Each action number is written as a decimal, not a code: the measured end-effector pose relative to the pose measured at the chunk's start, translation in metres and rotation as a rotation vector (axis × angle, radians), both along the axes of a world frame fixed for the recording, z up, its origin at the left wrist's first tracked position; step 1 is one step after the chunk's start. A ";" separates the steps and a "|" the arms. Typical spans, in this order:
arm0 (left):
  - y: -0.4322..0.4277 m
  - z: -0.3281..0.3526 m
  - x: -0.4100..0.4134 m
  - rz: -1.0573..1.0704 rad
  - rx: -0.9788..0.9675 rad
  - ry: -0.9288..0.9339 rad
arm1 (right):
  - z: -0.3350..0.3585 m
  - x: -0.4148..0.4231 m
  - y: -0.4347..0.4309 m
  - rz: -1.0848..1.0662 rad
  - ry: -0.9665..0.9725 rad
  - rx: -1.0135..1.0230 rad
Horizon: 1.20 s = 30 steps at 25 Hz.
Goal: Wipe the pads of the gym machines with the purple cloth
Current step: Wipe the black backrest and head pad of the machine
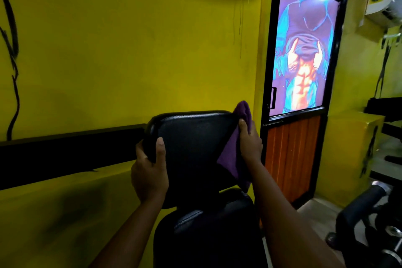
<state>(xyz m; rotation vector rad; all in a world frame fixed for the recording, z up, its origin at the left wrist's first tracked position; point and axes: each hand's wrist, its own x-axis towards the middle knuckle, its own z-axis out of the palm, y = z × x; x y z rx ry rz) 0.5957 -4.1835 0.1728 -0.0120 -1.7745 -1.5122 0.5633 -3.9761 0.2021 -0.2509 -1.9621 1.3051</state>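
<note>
At the right edge of the black back pad (195,141), your right hand (250,141) pinches the purple cloth (230,154) against the vinyl. Its thumb lies on the front face, and its other fingers are hidden behind pad and cloth. The cloth wraps that edge, with one fold poking above the pad's top corner and the rest hanging down the side. Your left hand (150,172) grips the pad's left edge, thumb stretched up the front and fingers curled round the back. Below the pad sits a second black cushion (208,235), dark and partly covered by your forearms. High on the right, a white box (382,0) on the wall carries a yellow label with a round blue-green emblem. Its print is too small to read, the frame cuts the box off, and whatever it holds cannot be seen. Beside the pad stands a black-framed door (291,159), its upper pane filled by a picture of a bare torso, its lower panel orange wood. The yellow wall (108,50) carries a black band (65,150) behind the pad. At lower right, a black roller pad (359,209) and shiny metal ends are blurred and cropped.
</note>
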 end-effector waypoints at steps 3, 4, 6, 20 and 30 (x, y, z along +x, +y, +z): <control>0.001 0.000 0.000 0.020 -0.024 -0.002 | -0.039 0.016 -0.006 -0.029 -0.049 -0.098; 0.001 0.000 0.000 0.024 -0.031 0.000 | -0.051 0.020 -0.009 -0.049 -0.069 -0.113; 0.001 0.001 0.000 0.032 -0.038 -0.005 | -0.071 0.028 -0.018 -0.111 -0.126 -0.136; 0.002 0.003 0.004 0.059 -0.038 -0.050 | -0.103 0.071 -0.158 -0.283 -0.103 -0.061; -0.020 0.008 0.012 -0.518 0.213 -0.242 | -0.069 0.112 -0.139 0.015 0.162 0.289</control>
